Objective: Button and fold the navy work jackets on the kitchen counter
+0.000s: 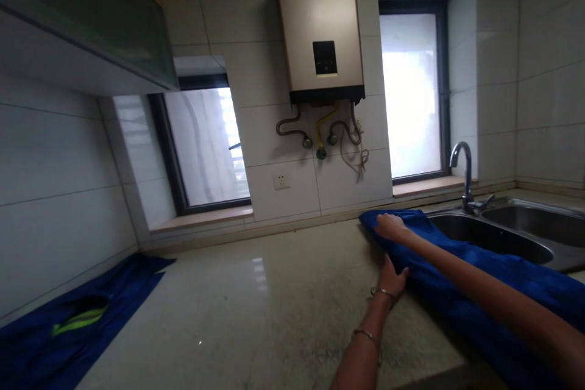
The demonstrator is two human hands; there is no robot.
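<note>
A blue cloth [487, 271], long and loosely folded, lies on the right part of the counter, up against the sink's near edge. My right hand [392, 226] is closed on its far left end, fingers curled into the fabric. Just below it, my left hand [393, 278], with two bracelets on the wrist, grips the cloth's left edge; the fingertips are partly hidden by fabric. My right forearm crosses over the cloth. Whether the cloth is a garment cannot be made out.
A second blue cloth [132, 283] with a yellow-green stripe lies at the counter's left. The pale countertop [256, 304] stretches between. A double sink [560, 259] with a faucet [467, 173] stands right. Above hangs a water heater [320, 18]; a cabinet [91, 30] overhangs the left.
</note>
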